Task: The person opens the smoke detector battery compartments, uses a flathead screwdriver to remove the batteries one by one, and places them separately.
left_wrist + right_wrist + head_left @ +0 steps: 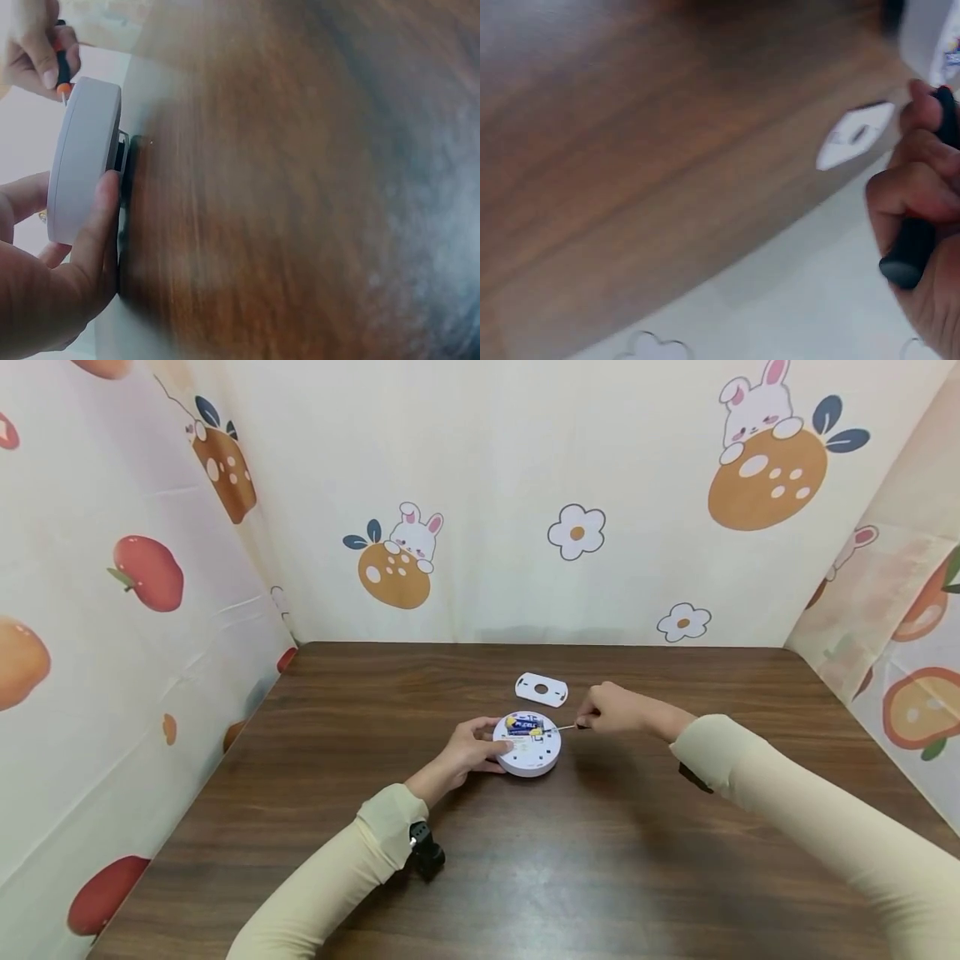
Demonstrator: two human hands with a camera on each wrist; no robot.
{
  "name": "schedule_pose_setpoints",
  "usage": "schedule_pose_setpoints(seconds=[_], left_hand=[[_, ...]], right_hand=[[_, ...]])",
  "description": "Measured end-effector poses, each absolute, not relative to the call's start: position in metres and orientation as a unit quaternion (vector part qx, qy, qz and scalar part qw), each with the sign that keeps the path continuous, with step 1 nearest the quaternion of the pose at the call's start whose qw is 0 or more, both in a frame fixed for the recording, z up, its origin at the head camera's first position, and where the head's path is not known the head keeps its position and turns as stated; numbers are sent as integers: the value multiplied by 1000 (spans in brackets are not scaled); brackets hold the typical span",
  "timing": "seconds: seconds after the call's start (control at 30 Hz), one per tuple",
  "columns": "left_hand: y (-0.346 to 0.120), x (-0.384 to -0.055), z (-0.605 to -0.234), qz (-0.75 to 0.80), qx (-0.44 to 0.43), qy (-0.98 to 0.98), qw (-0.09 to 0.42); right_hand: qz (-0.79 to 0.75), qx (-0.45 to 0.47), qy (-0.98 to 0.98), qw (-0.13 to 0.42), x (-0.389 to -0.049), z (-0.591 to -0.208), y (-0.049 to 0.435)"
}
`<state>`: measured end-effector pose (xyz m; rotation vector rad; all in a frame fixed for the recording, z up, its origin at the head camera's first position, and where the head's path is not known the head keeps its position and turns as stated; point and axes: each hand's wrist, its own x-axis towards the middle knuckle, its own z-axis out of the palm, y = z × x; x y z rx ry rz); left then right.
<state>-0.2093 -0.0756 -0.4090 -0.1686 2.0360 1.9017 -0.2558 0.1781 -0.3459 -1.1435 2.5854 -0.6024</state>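
Note:
A round white device (pixel 528 765), shaped like a smoke alarm, faces up with blue batteries (pixel 525 724) in its recess. My left hand (pixel 465 752) grips it at the left side, the thumb on the upper face and the fingers along the side and underneath. In the left wrist view the device's smooth side wall (pixel 86 161) shows between thumb and fingers. My right hand (pixel 613 708) holds a screwdriver (pixel 567 727), its thin metal shaft reaching over the device to the battery area. The black and orange handle (pixel 909 253) lies within the curled fingers in the right wrist view.
Just behind the device, a flat white oblong plate (pixel 553 695) with a round centre hole lies on the brown wood-grain table (pixel 360 710). A light curtain (pixel 495 560) printed with rabbits, fruit and flowers hangs along the table's back edge and both sides.

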Motion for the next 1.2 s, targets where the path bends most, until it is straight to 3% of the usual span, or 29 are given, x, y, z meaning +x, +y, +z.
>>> schedule_pose_setpoints(seconds=[0.37,0.6,0.9,1.2], left_hand=[[-76,-210,-410,686,-70,704,173],[-77,-208,-413,688,-72,701,172],[-75,-206,-415,686,-71,703,172],[-75,-208,-410,685,-67,705,172]], right_hand=[[-307,-377,869,90,-257,-392,199],[-370,-354,852,108,-254,-408,202],[-422,-333,834,128,-244,-403,202],[-402,-327,844,139,-257,-404,211]])
